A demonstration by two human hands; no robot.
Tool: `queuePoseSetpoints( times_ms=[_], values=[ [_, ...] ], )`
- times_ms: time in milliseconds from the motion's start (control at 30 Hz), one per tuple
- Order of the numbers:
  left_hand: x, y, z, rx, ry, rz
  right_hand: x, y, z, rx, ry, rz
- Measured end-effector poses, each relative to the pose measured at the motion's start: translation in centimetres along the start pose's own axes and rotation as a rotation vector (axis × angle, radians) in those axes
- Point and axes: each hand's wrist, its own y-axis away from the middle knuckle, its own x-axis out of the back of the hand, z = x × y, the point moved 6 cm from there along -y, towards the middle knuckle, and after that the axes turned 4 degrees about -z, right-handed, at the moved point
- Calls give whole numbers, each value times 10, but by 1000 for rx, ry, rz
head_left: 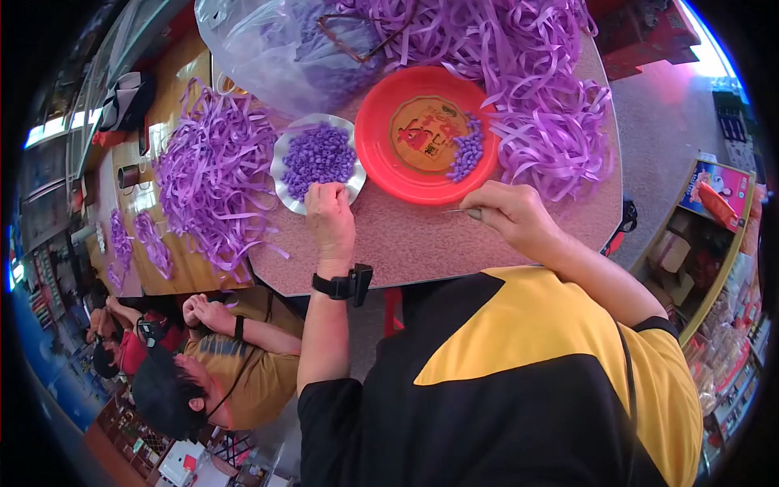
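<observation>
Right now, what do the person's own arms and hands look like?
The left hand and right hand wear no gloves. A black strap with a chunky black case goes around the left wrist; no band shows on the right. The short left sleeve is black. The right sleeve is yellow with a black edge.

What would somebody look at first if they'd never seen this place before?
Probably the big red plate on the pinkish table, with small purple beads along its right side. Next might be the purple ribbons, heaped beyond the plate's right side and left of the white wavy-edged dish. Then the hands: the left hand at the dish's near edge, the right hand pinching something thin by the plate.
</observation>
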Motion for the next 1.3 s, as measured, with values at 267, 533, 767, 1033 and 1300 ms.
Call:
queuePoseSetpoints(
  times_ms=[267,533,767,1033,1300],
  values=[
    [2,3,6,-55,13,-12,1,1,-2,31,34,54],
    [6,-1,13,-42,108,20,9,-15,-8,20,29,42],
    [8,7,0,-42,134,49,7,-16,-3,23,19,45],
    [6,4,-4,78,142,-40,4,-16,2,-12,1,29],
    [2,-6,-7,65,29,11,2,-13,3,-14,0,43]
  ],
)
